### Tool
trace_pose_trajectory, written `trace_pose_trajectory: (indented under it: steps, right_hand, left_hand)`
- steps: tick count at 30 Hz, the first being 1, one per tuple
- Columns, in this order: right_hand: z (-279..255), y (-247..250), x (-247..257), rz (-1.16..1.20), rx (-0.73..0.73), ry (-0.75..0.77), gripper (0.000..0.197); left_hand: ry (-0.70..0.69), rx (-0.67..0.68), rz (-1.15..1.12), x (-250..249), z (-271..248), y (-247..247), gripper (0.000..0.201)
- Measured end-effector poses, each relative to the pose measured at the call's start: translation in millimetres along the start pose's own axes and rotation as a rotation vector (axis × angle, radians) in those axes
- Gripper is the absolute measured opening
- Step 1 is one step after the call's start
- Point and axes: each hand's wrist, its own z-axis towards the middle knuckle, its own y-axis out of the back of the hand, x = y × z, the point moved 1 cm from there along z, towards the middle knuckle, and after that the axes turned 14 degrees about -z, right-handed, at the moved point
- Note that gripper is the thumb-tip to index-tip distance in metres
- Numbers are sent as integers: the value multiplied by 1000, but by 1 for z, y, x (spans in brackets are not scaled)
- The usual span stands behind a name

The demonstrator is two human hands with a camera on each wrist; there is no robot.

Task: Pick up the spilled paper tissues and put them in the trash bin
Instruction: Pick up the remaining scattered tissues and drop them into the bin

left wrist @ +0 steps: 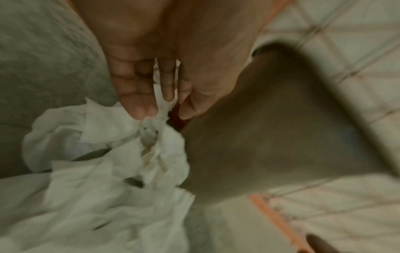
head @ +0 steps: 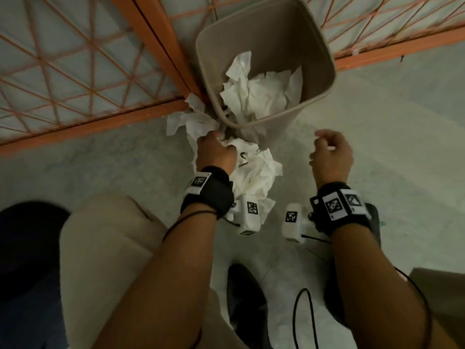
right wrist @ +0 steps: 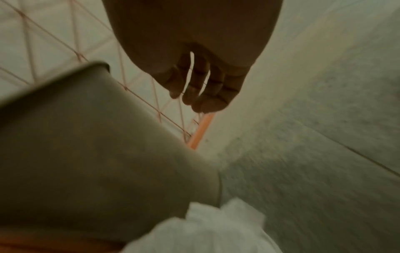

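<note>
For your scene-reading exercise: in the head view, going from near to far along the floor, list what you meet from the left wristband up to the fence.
Left wristband → left hand → spilled tissues → trash bin → orange fence.

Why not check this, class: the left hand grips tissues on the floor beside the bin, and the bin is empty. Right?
Not quite. The bin already holds crumpled tissues, as the head view shows. The left hand does grip tissues on the floor beside it.
</note>
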Motion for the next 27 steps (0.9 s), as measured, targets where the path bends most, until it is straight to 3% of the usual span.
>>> trace_pose_trajectory:
  steps: [3,6,8,12,16,18,21,24,27]
  right_hand:
    - [-3,-35,-26,-214,377,-36,33]
    - [-8,-62,-37,-385,574,39,52]
    - [-10,-69,-37,-464,583,86,48]
    - [-3,-62,-27,-455,567,24,27]
    - [9,-41,-6,-418,605,40,13]
    - [14,-27,9,-409,617,35,11]
    - [12,-6,35,-354,638,12,26]
    - [4,13,61,-232,689,-37,27]
    - [-8,33,83,-200,751,-63,34]
  left_hand:
    - [24,44,119,9,17,-26,52]
    - [-1,60,229,19,25,-34,42]
    - [-23,-1,215,26,23,-31,37]
    - [-77,-138,15,29,5,-16,25]
    - [-29,-308,-210,19,-21,4,23]
    - [-7,-305,-378,7,-37,14,20]
    - [-20,-269,-608,-15,-62,31,18]
    - [-103,-220,-670,-32,-78,50,21]
    - [-262,-208,-592,-47,-87,69,28]
